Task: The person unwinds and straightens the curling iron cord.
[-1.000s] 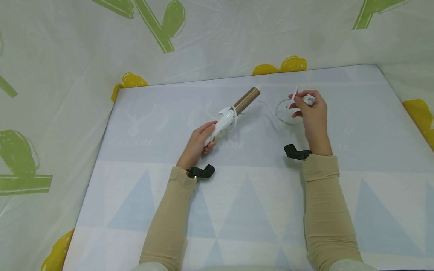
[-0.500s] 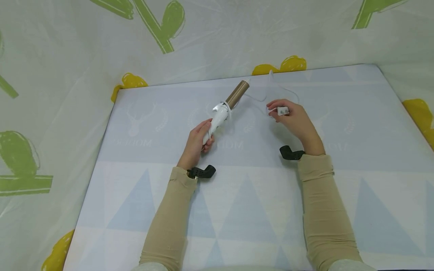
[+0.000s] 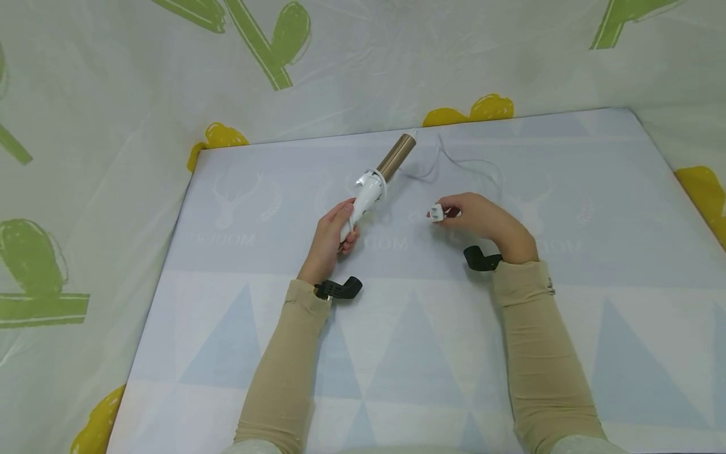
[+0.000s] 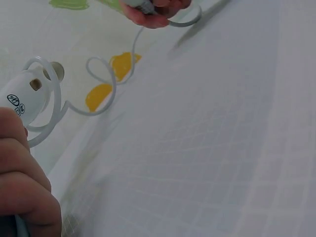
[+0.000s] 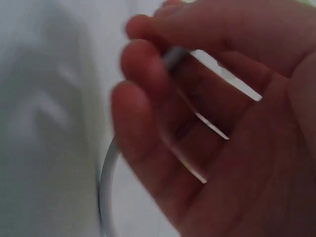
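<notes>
curling iron (image 3: 379, 176) in left hand (image 3: 331, 236), plug (image 3: 437, 213) seemingly pinched right

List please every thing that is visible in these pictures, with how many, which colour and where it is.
curling iron: 1, white handle with bronze barrel, lifted over the middle of the mat, handle end in the left hand
cord: 1, white, looped round the handle and running across the far part of the mat toward the right hand
plug: 1, white, pinched in the right hand
mat: 1, pale blue and white with triangles, under everything
sheet: 1, whitish with green and yellow shapes, behind and beside the mat
wrist mounts: 2, black, one at each wrist
sleeves: 2, beige, on both forearms
left hand: 1, grips the handle
right hand: 1, fingers hold the plug
</notes>
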`<state>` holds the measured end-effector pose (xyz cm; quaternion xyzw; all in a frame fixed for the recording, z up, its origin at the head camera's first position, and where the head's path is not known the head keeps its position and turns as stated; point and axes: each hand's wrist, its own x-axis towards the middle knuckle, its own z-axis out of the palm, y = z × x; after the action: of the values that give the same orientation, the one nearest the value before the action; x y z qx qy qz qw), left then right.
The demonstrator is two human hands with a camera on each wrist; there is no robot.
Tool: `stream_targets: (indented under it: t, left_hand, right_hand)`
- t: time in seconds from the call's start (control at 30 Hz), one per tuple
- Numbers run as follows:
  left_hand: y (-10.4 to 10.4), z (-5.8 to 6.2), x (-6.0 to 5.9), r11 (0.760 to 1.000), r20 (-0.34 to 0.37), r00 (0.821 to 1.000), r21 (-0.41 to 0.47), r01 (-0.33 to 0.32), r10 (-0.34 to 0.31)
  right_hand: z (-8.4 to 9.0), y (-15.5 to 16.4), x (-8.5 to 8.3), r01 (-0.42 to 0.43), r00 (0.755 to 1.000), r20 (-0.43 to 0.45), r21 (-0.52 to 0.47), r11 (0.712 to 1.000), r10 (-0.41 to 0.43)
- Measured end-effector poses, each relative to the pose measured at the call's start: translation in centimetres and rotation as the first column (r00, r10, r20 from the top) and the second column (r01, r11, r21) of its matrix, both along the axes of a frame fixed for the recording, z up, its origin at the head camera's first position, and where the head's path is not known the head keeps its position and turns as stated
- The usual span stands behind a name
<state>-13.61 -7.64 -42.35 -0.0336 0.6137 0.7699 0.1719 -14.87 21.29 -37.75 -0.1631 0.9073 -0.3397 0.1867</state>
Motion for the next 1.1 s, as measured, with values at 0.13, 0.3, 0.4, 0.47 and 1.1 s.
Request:
stream_targets:
  t: [0.13,0.3,0.4,0.47,1.1]
  left_hand:
    - [0.0,-0.1,0.0,1.000,-0.004,1.000,0.001,0.003,-0.003]
    - [0.0,0.0,0.0,1.000,-0.009,1.000,-0.003,0.010,-0.010]
    - [0.0,0.0,0.0,1.000,-0.015,1.000,-0.005,0.018,-0.018]
    - [0.0,0.0,0.0,1.000,-0.020,0.999,-0.011,0.025,-0.025]
    - [-0.2,0.3,0.2,0.990,-0.026,0.992,-0.073,0.120,-0.123]
  right_hand:
    - [-0.4,0.4,0.0,-0.008,0.997,0.079,0.031,0.999,0.005]
    - [-0.5,1.0,0.1,-0.034,0.993,0.117,0.054,0.998,0.028]
    - [-0.6,1.4,0.2,-0.046,0.991,0.128,0.079,0.996,0.036]
    - [-0.7,1.6,0.2,-0.040,0.989,0.144,0.092,0.995,0.027]
    - [-0.6,1.8,-0.4,0.210,0.973,0.089,0.037,0.977,-0.212]
